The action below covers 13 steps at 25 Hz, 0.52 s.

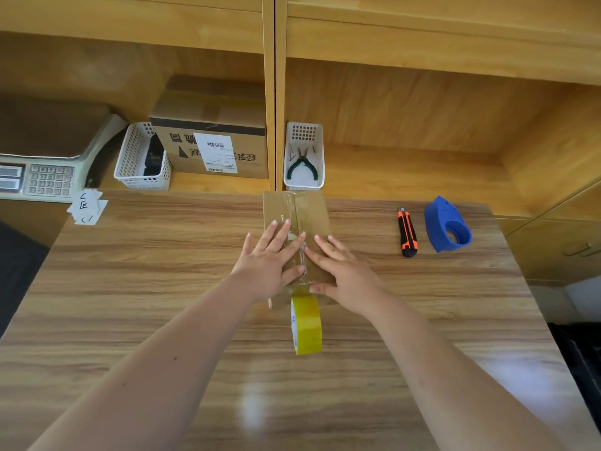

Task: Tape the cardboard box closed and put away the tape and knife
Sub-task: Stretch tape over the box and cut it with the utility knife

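- Pressing flat on the top of the small cardboard box [312, 208], the left grip [271, 265] lies with fingers straight and spread, grasping nothing, just left of the box's centre seam.
- The right grip [344, 275] is likewise released, palm down with straight fingers on the right half of the box top, its thumb at the near edge.
- The box sits on the wooden bench [130, 288] near its far edge, with clear tape [297, 216] running along the seam between the two grips.
- The yellowish tape roll [307, 325] is on its edge just at the near side of the box, a strip leading from it up onto the box top.
- An orange and black utility knife [407, 232] lies on the bench well right of the box, with a blue tape dispenser [447, 226] just beside it.
- On the shelf behind, a white basket [289, 177] holds green-handled pliers [302, 164].
- Further left stand a second basket [130, 161], a larger labelled carton [211, 148] and a weighing scale [39, 157].
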{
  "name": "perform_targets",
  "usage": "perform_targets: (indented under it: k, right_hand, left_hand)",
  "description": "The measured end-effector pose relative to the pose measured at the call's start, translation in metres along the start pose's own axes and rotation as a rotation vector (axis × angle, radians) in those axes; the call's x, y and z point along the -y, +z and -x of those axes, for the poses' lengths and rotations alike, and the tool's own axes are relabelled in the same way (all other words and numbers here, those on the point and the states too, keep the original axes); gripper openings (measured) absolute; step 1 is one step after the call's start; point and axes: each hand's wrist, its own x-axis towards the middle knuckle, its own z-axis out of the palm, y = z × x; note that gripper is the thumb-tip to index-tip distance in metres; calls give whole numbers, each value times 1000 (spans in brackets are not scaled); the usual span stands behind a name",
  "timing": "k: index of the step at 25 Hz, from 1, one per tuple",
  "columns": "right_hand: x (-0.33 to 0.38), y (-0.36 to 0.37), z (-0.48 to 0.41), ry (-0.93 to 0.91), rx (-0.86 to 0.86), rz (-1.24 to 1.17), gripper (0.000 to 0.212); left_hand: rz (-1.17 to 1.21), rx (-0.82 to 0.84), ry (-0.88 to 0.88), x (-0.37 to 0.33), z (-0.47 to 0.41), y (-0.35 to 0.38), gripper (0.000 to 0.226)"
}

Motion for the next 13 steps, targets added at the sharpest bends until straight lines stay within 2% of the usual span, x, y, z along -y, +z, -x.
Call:
perform_targets:
  k: [9, 13]
  right_hand:
    - [0, 7, -10, 60, -65, -73, 74]
    - [-1, 6, -9, 38, -93, -126, 74]
  left_hand:
    - [3, -18, 89, 14, -20, -4, 70]
    - [136, -112, 106, 15, -19, -2, 73]
